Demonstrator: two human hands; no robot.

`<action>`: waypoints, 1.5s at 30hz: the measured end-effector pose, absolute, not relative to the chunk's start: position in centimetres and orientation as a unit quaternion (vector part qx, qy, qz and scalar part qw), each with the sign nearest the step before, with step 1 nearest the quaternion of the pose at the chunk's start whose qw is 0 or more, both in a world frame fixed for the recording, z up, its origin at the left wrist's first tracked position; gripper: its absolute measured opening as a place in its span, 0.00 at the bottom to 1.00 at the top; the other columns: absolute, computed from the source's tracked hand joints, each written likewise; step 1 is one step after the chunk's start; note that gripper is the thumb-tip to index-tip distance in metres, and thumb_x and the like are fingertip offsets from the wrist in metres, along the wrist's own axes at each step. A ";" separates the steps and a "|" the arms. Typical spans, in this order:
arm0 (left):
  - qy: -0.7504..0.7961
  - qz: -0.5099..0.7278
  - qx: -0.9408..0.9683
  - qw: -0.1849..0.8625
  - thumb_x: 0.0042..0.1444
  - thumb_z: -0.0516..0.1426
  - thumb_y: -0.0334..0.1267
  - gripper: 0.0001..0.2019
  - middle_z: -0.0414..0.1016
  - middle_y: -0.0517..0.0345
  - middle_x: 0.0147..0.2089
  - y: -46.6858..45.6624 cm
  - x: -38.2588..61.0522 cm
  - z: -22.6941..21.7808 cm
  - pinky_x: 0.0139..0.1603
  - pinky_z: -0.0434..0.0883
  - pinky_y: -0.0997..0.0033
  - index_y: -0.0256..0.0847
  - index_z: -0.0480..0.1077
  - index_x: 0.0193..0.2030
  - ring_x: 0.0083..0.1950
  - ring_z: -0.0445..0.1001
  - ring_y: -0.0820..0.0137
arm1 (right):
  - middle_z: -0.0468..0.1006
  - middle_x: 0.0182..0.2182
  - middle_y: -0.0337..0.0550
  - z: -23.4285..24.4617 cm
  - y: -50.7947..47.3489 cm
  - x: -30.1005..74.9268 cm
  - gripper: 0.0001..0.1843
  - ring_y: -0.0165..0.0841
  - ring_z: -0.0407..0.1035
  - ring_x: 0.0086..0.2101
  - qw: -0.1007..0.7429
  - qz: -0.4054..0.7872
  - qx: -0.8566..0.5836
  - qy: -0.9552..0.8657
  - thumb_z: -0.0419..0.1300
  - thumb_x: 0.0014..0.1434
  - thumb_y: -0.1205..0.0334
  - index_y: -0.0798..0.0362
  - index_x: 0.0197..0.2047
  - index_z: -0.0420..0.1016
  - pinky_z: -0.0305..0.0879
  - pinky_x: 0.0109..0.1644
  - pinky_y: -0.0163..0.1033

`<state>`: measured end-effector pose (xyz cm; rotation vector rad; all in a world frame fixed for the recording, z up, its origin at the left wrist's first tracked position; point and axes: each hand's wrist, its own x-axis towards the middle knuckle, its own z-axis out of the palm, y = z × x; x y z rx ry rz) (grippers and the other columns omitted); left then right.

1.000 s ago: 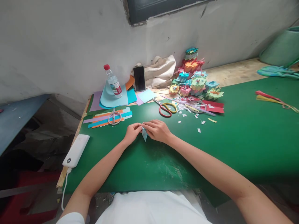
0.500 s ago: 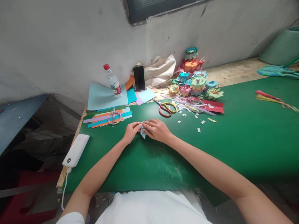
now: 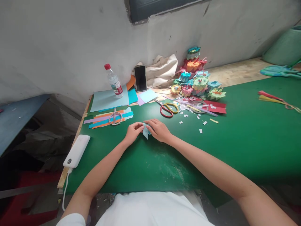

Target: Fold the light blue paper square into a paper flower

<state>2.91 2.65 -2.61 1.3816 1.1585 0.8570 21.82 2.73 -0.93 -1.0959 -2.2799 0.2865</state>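
Note:
Between my two hands is a small folded piece of light blue paper (image 3: 145, 131), one pointed end hanging downward. My left hand (image 3: 134, 133) pinches its left side between thumb and fingers. On the other side, my right hand (image 3: 159, 130) grips the paper with its thumb and bent fingers, hiding part of it. Beyond my hands lie scissors (image 3: 168, 109) with one red and one yellow handle. Paper strips (image 3: 98, 121) in purple, orange and blue lie to the left, with a roll of tape (image 3: 115, 118) on top.
A water bottle (image 3: 115, 83) stands on light blue sheets (image 3: 98, 101) beside a propped phone (image 3: 140, 78). Folded paper flowers (image 3: 199, 83) are heaped at the back, with white scraps before them. A power bank (image 3: 77, 151) lies at the left table edge.
More of the light blue paper now shows between my hands. My right fingers have shifted slightly to the right along it, while my left hand keeps its pinch.

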 end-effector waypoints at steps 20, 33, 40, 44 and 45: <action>0.469 0.425 0.543 0.552 0.49 0.64 0.47 0.15 0.74 0.60 0.31 2.1 3.7 -0.9 0.38 0.74 0.70 0.37 0.70 0.33 0.33 0.73 0.72 | 0.76 0.29 0.43 -0.5 2.7 21.9 0.26 0.33 0.67 0.29 0.268 0.158 -0.491 -0.814 0.34 0.71 0.50 0.51 0.37 0.68 0.48 0.31 0.36; 0.475 0.418 0.548 0.547 0.49 0.63 0.47 0.14 0.73 0.60 0.31 2.0 3.8 -0.6 0.37 0.72 0.71 0.37 0.70 0.33 0.33 0.71 0.73 | 0.71 0.23 0.42 -1.2 3.0 21.7 0.25 0.32 0.60 0.25 0.246 0.119 -0.505 -0.819 0.37 0.71 0.51 0.51 0.32 0.66 0.40 0.29 0.37; 0.479 0.415 0.552 0.541 0.49 0.63 0.45 0.13 0.72 0.60 0.31 1.9 3.8 -0.4 0.36 0.70 0.73 0.37 0.70 0.33 0.33 0.70 0.74 | 0.70 0.22 0.42 -1.4 3.1 21.8 0.25 0.32 0.58 0.24 0.238 0.106 -0.503 -0.824 0.37 0.71 0.51 0.51 0.32 0.66 0.39 0.29 0.37; 0.480 0.412 0.554 0.541 0.49 0.62 0.45 0.13 0.72 0.60 0.31 1.9 3.7 -0.5 0.37 0.70 0.73 0.37 0.70 0.33 0.33 0.70 0.74 | 0.70 0.22 0.41 -1.4 3.1 21.8 0.25 0.32 0.58 0.24 0.236 0.103 -0.502 -0.825 0.36 0.71 0.51 0.52 0.31 0.66 0.39 0.30 0.36; 0.480 0.412 0.554 0.541 0.49 0.62 0.45 0.13 0.72 0.61 0.31 2.0 3.7 -0.5 0.36 0.70 0.73 0.37 0.70 0.33 0.33 0.70 0.74 | 0.70 0.22 0.41 -1.4 3.1 21.8 0.25 0.32 0.58 0.24 0.235 0.102 -0.502 -0.826 0.36 0.71 0.51 0.52 0.31 0.66 0.39 0.30 0.36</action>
